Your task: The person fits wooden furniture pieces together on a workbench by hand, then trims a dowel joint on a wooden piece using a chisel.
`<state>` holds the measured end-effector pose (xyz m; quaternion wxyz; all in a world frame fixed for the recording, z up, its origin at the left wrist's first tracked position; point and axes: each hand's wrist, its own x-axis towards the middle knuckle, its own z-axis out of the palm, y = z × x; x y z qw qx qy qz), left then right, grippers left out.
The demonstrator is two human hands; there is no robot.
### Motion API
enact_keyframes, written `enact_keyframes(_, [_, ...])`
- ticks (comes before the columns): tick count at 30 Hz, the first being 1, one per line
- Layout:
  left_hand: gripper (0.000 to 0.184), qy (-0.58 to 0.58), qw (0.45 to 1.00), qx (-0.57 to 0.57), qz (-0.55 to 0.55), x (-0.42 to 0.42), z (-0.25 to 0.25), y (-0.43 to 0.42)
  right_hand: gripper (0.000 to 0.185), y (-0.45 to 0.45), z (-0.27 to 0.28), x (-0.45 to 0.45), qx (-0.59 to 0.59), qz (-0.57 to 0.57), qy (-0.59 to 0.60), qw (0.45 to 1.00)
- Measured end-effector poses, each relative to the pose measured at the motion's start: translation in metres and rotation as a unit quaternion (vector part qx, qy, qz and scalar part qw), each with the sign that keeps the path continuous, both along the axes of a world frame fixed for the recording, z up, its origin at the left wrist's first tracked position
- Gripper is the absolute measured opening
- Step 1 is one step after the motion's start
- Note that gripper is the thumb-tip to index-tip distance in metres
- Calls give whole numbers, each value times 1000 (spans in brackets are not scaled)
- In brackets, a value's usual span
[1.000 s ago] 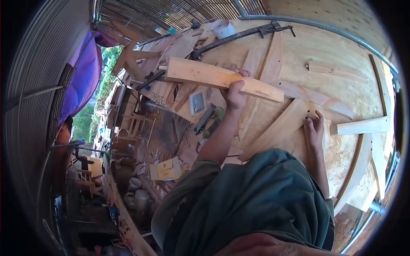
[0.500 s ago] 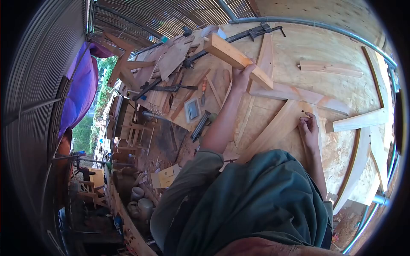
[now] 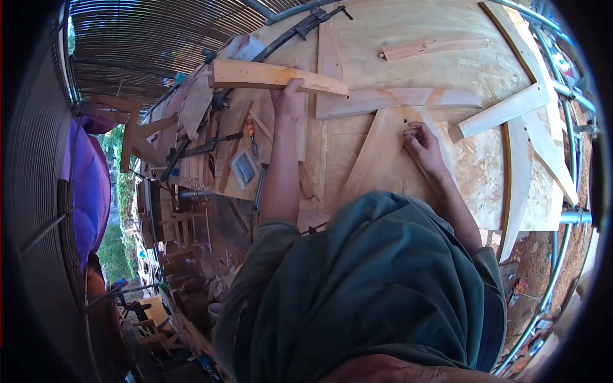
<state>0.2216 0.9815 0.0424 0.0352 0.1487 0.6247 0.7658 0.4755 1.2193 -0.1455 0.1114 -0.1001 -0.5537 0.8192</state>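
Observation:
My left hand (image 3: pixel 288 97) is closed around a wooden beam (image 3: pixel 246 75), lifted above the workbench at the far side. My right hand (image 3: pixel 424 148) has its fingers curled in a pinch beside a dark hole in a flat wooden board (image 3: pixel 377 143). Whatever lies between those fingertips, if anything, is too small to make out. The board meets a long cross board (image 3: pixel 463 98), and another slanting board runs partly beneath my right hand.
Bar clamps (image 3: pixel 306 25) lie along the bench's back. An orange-handled chisel (image 3: pixel 251 131) and a small clear-rimmed box (image 3: pixel 243 168) are at left. A joined wooden frame (image 3: pixel 518 172) lies at right, with a loose wooden piece (image 3: pixel 434 47) behind. Metal pipes (image 3: pixel 578 96) border the right side.
The view has turned, shifting the bench left and up. The beam in my left hand now lies closer to level across the view. My right hand stays by the hole, fingers still curled.

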Motion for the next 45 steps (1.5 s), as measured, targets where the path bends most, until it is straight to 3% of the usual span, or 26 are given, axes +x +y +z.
enact_keyframes(6, [42, -48, 998, 30, -37, 9, 0, -8, 27, 1, 1, 1, 5, -13, 0, 1000])
enact_keyframes(12, [41, -12, 1000, 20, 4, -1, -3, 4, 24, 0, 3, -1, 0, -8, -10, 1000])
enact_keyframes(23, [23, 17, 981, -179, -73, -1, 17, 37, 19, -2, 8, 1, -41, -2, -12, 999])
enact_keyframes(32, [34, 10, 988, -144, -53, -21, -21, 36, 17, -2, 3, 1, -48, -2, -8, 999])
enact_keyframes(42, [45, 16, 950, -310, -16, -6, -70, 33, 18, -1, 2, -1, -11, 4, -7, 1000])
enact_keyframes(45, [55, -15, 931, -364, -1, 16, -51, 39, 18, -1, 8, 3, 9, 3, -10, 1000])
